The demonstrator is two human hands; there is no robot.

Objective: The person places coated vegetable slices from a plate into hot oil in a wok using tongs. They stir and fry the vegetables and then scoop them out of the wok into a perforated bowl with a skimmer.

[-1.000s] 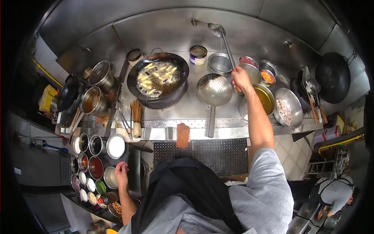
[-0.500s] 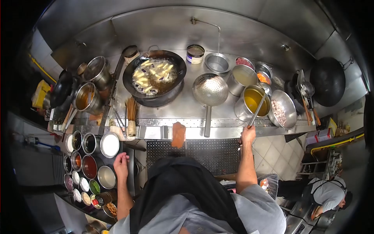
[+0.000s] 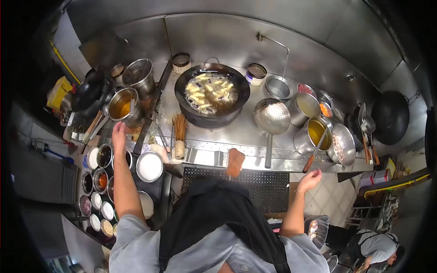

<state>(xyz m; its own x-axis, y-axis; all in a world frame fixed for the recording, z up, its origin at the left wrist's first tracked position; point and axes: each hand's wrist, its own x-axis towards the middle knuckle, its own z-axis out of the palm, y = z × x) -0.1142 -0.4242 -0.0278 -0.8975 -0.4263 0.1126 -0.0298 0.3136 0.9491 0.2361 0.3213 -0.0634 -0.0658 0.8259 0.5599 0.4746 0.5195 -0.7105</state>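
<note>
Steel worktop [image 3: 218, 141], wok [image 3: 236, 111] at 12 o'clock. Left hand [image 3: 119, 136], 9 o'clock: fingers extended, nearly together, beside the saucepan [image 3: 127, 116]—contact indeterminate; forearm partly hides sauce containers [image 3: 129, 160]. Right hand [image 3: 309, 180], 4 o'clock: empty, loosely open, near the ladle [image 3: 318, 148] across the stockpot [image 3: 302, 140].

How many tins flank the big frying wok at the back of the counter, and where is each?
2: one tin behind and left of the wok, the second tin just right of it. None seems hidden there.
</note>
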